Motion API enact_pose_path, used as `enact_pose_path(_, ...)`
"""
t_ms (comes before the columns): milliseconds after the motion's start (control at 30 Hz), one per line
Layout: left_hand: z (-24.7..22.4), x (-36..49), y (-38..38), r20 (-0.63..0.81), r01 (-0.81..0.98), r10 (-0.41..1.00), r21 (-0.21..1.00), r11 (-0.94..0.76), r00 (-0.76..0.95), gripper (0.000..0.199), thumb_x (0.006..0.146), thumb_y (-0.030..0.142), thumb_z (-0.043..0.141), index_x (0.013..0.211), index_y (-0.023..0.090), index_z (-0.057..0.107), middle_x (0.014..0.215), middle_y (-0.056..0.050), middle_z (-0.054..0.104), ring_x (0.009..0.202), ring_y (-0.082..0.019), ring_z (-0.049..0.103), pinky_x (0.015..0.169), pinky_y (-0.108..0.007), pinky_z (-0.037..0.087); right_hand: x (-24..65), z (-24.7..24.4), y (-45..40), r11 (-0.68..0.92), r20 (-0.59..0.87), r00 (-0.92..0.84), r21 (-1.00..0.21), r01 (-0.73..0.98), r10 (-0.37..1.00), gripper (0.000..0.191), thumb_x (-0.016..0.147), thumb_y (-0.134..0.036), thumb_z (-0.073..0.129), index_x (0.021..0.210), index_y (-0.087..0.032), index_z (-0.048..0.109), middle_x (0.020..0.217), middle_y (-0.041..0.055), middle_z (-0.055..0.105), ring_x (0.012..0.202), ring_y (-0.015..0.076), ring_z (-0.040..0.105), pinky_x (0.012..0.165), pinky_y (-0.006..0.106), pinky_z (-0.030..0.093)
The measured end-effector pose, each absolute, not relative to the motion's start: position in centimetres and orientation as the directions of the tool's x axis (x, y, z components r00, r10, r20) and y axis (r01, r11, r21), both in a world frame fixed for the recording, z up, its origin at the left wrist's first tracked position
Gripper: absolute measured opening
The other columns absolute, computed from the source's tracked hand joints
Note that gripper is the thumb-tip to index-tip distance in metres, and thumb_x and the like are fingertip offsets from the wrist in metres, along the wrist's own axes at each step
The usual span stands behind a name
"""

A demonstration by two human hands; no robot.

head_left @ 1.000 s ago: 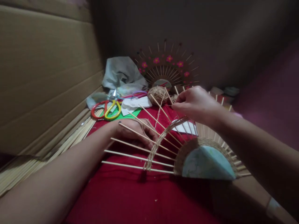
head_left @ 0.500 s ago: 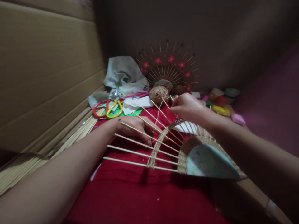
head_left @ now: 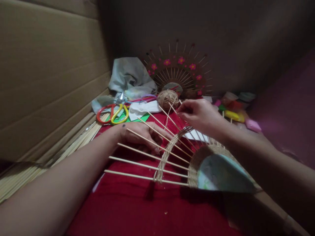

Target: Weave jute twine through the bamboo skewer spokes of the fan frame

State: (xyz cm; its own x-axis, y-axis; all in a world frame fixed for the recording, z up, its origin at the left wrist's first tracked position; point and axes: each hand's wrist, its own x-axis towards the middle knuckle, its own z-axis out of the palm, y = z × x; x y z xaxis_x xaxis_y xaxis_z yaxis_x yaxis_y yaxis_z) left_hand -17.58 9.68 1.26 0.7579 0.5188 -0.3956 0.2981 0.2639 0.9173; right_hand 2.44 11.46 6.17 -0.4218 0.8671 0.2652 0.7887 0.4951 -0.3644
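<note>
A tall wall of brown cardboard (head_left: pixel 49 72) filled the left side, and a deep red cloth (head_left: pixel 147 203) spread from near to far across the middle. Above this cloth, from the middle towards the right, was a half-round fan frame (head_left: pixel 193 168), its pale sticks fanning out from a light blue base (head_left: pixel 221 173), with a woven twine band (head_left: pixel 165 155) arching across those on the left. A long bundle of sticks (head_left: pixel 76 141) lay along the foot of the cardboard. At the far side stood a brown fan with pink flowers (head_left: pixel 174 62); to its left sat a crumpled grey-blue cloth (head_left: pixel 130 75). The right hand (head_left: pixel 199 114) was at the far stick tips, fingers bent towards the thumb; whether they pinched anything could not be told. The left hand (head_left: pixel 140 130) was behind the frame's left sticks, fingers stretched towards the band; its hold could not be told either. Farther off lay scissors with one red and one yellow handle (head_left: pixel 112 113), white paper (head_left: pixel 145 108), a ball of twine (head_left: pixel 167 98) and, far right, a small pink lump (head_left: pixel 253 125).
</note>
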Motion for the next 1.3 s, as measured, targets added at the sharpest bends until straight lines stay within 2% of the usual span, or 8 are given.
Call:
enact_pose_path(133,1.9,-17.2,9.5,-0.409,0.35,0.562,0.912,0.216,0.719,0.04,0.061,0.014,0.07,0.1,0.019,0.067,0.076,-0.004,0.067,0.068,-0.018,0.061,0.063,-0.028,0.047,2.7,6.6,9.2,0.614,0.249,-0.561,-0.292,0.733,0.789,0.015,0.074,-0.015,0.053,0.078,-0.017,0.067,0.074,0.0028,0.065,0.065,0.0122,0.054,0.062,0.024,0.038)
enact_pose_path(233,2.4,-17.0,9.4,-0.372,0.369,0.587,0.92,0.131,0.719,0.035,0.058,0.013,0.069,0.093,0.017,0.069,0.065,-0.001,0.063,0.062,-0.016,0.058,0.06,-0.026,0.045,2.5,6.8,7.7,0.665,0.226,-0.626,-0.208,0.717,0.746,0.017,0.077,-0.014,0.05,0.079,-0.018,0.067,0.08,0.0032,0.065,0.069,0.0128,0.055,0.064,0.024,0.038)
enact_pose_path(467,1.8,-17.0,9.5,-0.37,0.384,0.626,0.915,0.119,0.687,0.036,0.059,0.009,0.062,0.093,0.019,0.068,0.063,0.001,0.06,0.056,-0.012,0.052,0.053,-0.021,0.041,1.3,7.4,6.9,0.527,0.043,-0.542,-0.31,0.791,0.839,0.019,0.075,-0.017,0.055,0.091,-0.022,0.064,0.082,0.0013,0.066,0.067,0.0125,0.055,0.055,0.022,0.035)
enact_pose_path(733,1.8,-16.6,9.4,-0.343,0.375,0.595,0.924,0.074,0.727,0.022,0.06,0.008,0.061,0.078,0.017,0.069,0.074,0.0,0.064,0.068,-0.014,0.056,0.061,-0.021,0.043,1.2,8.1,7.0,0.529,-0.116,-0.594,-0.342,0.776,0.796,0.017,0.076,-0.02,0.05,0.091,-0.018,0.058,0.08,0.0042,0.064,0.064,0.0133,0.054,0.053,0.023,0.037)
enact_pose_path(867,1.5,-16.5,9.5,-0.332,0.39,0.629,0.919,0.05,0.702,0.02,0.06,0.008,0.063,0.077,0.017,0.069,0.071,0.0,0.064,0.065,-0.014,0.055,0.058,-0.021,0.043,1.1,8.2,7.3,0.457,-0.294,-0.611,-0.451,0.766,0.735,0.02,0.076,-0.024,0.055,0.094,-0.016,0.059,0.071,0.0026,0.063,0.055,0.0116,0.052,0.047,0.023,0.035)
enact_pose_path(967,1.4,-16.5,9.6,-0.305,0.388,0.646,0.921,0.015,0.699,0.017,0.059,0.009,0.065,0.075,0.016,0.069,0.065,0.0,0.062,0.06,-0.013,0.054,0.054,-0.021,0.041,1.2,7.6,7.7,0.425,-0.268,-0.627,-0.539,0.727,0.731,0.024,0.072,-0.021,0.06,0.096,-0.017,0.057,0.07,0.0007,0.062,0.055,0.0111,0.052,0.046,0.023,0.036)
enact_pose_path(1167,1.6,-18.0,10.4,-0.294,0.427,0.649,0.902,-0.053,0.702,0.015,0.066,0.021,0.068,0.077,0.013,0.071,0.063,-0.005,0.064,0.053,-0.014,0.054,0.048,-0.022,0.04,1.2,7.2,8.2,0.385,-0.206,-0.589,-0.584,0.715,0.781,0.028,0.068,-0.012,0.061,0.094,-0.016,0.055,0.066,-0.0002,0.06,0.053,0.0114,0.05,0.045,0.024,0.037)
enact_pose_path(1300,2.1,-20.2,11.8,-0.287,0.514,0.615,0.828,-0.226,0.734,0.022,0.07,0.033,0.067,0.079,0.014,0.072,0.067,-0.006,0.066,0.057,-0.014,0.056,0.052,-0.022,0.041,1.2,7.5,8.6,0.364,-0.183,-0.593,-0.638,0.678,0.784,0.025,0.066,-0.007,0.061,0.089,-0.016,0.054,0.061,-0.0028,0.056,0.049,0.0093,0.045,0.042,0.024,0.034)
